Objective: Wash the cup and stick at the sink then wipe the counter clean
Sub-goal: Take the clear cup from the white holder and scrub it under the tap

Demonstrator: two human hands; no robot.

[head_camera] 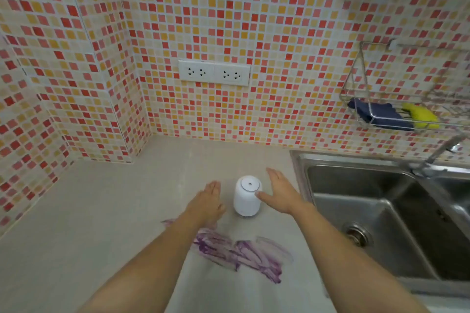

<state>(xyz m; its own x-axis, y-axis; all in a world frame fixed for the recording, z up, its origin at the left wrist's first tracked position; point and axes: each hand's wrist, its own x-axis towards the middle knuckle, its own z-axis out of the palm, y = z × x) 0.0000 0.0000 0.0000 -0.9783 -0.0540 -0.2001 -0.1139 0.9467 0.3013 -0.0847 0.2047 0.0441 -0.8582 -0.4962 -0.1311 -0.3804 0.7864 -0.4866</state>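
A white cup [246, 195] with a lid on top stands upright on the pale counter [106, 211], just left of the sink. My left hand [207, 202] hovers flat to the cup's left, fingers extended, holding nothing. My right hand [278, 193] is spread on the cup's right, thumb tip touching or almost touching its side. A purple smear [241, 253] stains the counter in front of the cup, between my forearms. No stick is visible.
A steel double sink [376, 211] with a drain and a faucet [442, 150] lies to the right. A wire wall rack [396, 109] above it holds a dark blue cloth [379, 114] and a yellow sponge [422, 115]. Wall sockets [214, 72] sit on the mosaic tiles.
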